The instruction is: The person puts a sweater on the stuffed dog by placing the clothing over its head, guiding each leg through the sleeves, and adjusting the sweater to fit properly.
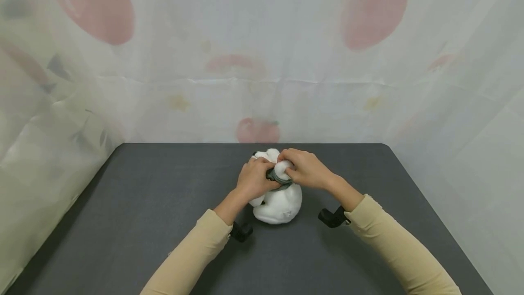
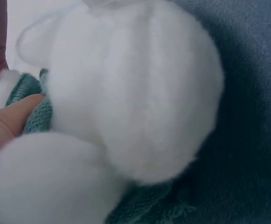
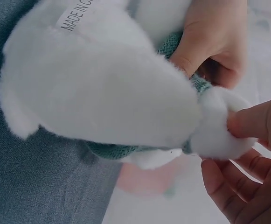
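The fingers (image 3: 247,122) of the right hand (image 1: 308,169) pinch a small white paw of the plush toy (image 1: 278,203), while the left hand (image 1: 254,179) curls its fingers (image 2: 18,109) into the teal knitted garment (image 3: 114,150) bunched at the toy's neck, so both hands are clamped, not spread. The toy lies on the dark surface (image 1: 143,208) directly beneath the fingers, its body hanging toward the person. A likely slip: the fluffy paw is soft and could squeeze out of the pinch, or the knit could stretch or snag if the left fingers pull too hard against it. Counted: one plush toy, one knitted garment, two hands, two beige sleeves, and a black wrist mount just behind each hand.
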